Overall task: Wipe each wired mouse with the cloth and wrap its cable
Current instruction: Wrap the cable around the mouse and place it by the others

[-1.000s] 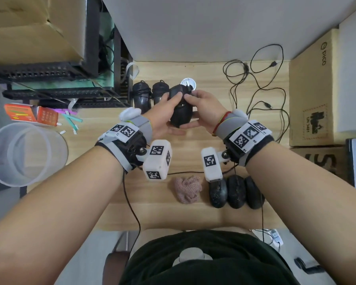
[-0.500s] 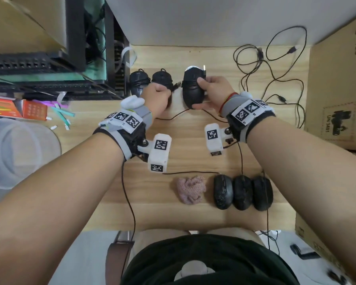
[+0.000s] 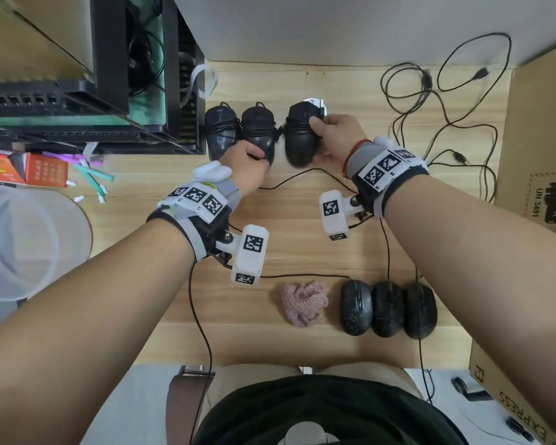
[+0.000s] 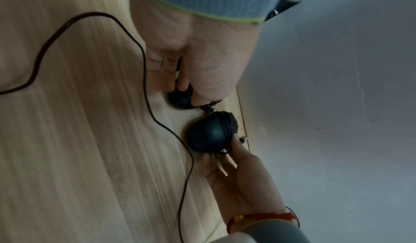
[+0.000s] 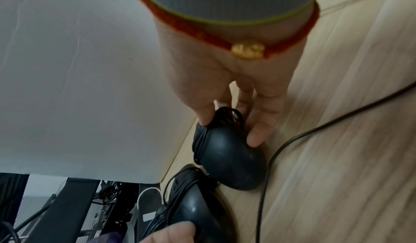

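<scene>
A black mouse (image 3: 300,139) with its cable wound round it sits at the back of the wooden table (image 3: 302,226). My right hand (image 3: 317,140) grips it at its right side, thumb and fingers on the cable loops (image 5: 225,117). Left of it stand two more wrapped mice. My left hand (image 3: 254,157) curls over the near end of the middle one (image 3: 258,128); the far left one (image 3: 220,130) is untouched. Near the front edge lie a crumpled pink cloth (image 3: 304,303) and three unwrapped black mice (image 3: 387,309) side by side.
Loose black cables (image 3: 446,101) sprawl at the back right and one cable (image 3: 302,175) runs under my hands. A cardboard box (image 3: 546,149) bounds the right side. A black rack (image 3: 109,91) and a clear plastic bin (image 3: 23,242) stand on the left.
The wrapped mouse, held up by both hands, went back and down to the table beside the two others. My left hand let go of it and moved onto the middle mouse.
</scene>
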`<state>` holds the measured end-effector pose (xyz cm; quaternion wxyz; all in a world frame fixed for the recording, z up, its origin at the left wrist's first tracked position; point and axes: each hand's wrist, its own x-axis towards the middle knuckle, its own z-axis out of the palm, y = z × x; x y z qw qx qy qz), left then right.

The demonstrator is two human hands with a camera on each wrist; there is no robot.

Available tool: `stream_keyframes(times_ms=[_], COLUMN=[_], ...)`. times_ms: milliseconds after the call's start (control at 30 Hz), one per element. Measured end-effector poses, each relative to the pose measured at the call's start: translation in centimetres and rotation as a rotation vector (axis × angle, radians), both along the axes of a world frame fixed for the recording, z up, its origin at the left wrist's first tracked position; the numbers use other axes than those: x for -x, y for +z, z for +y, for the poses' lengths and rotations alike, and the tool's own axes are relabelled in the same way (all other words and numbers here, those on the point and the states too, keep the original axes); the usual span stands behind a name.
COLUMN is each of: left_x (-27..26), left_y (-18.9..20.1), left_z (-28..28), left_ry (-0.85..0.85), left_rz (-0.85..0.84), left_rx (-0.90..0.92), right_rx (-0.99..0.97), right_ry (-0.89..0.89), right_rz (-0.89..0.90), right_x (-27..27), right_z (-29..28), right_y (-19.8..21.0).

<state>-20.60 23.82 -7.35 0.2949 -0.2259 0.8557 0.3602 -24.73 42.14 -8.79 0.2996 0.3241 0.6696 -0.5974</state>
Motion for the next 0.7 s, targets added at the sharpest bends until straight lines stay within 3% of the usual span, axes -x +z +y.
stream_keyframes(times_ms=[233, 367, 700], left_x=[0.1, 0.2, -0.1], left_y=[-0.4, -0.4, 0.9], left_z=[0.1, 0.0, 2.2], left_ry=[0.004, 0.01, -0.225], left_rz=[0.007, 0.005, 0.019], left_rx=[-0.011, -0.011, -0.053], right_rx=[-0.119, -0.086, -0.019], right_ry=[0.18, 0.213, 0.046], right_rz=[0.033, -0.006, -0.034], right_x=[-0.4, -1.0, -0.6], right_z=[0.7, 1.2, 0.3], right_y=[-0.3, -0.4, -0.1])
